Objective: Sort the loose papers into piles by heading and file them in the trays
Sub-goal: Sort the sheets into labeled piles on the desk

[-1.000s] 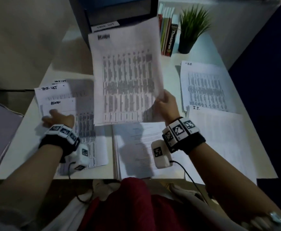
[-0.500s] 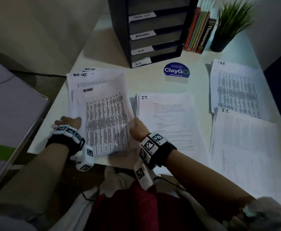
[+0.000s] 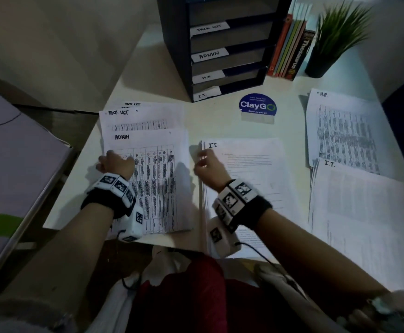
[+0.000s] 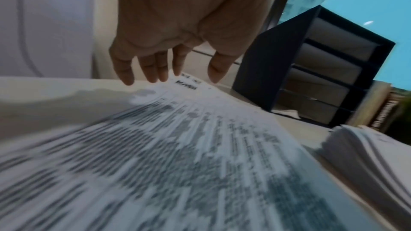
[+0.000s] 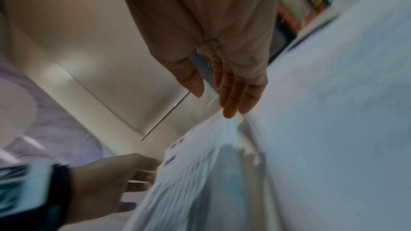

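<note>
An ADMIN sheet [image 3: 155, 183] lies on top of the left pile, partly covering the TASK LIST pile [image 3: 143, 116] behind it. My left hand [image 3: 115, 162] rests on the ADMIN sheet's left edge, and the left wrist view shows its fingers [image 4: 153, 73] straight and holding nothing. My right hand [image 3: 207, 164] is at the left edge of the central I.T. stack [image 3: 251, 179]. Its fingers [image 5: 233, 101] are straight, with their tips at the stack's edge. An H.R. pile [image 3: 342, 131] and a second I.T. pile [image 3: 359, 224] lie at the right. The dark tray organiser [image 3: 179, 44] stands at the back, with slots labelled TASK LIST, ADMIN, H.R. and I.T.
A blue ClayGo sticker [image 3: 257, 107] sits on the white table [image 3: 215, 118] in front of the trays. Books [image 3: 289, 49] and a potted plant [image 3: 333, 42] stand at the back right. A grey chair or cabinet [image 3: 11, 169] is off the table's left edge.
The ADMIN sheet that my right hand held up has come down onto the left pile. My right hand has let go of it and moved right to the I.T. stack's edge.
</note>
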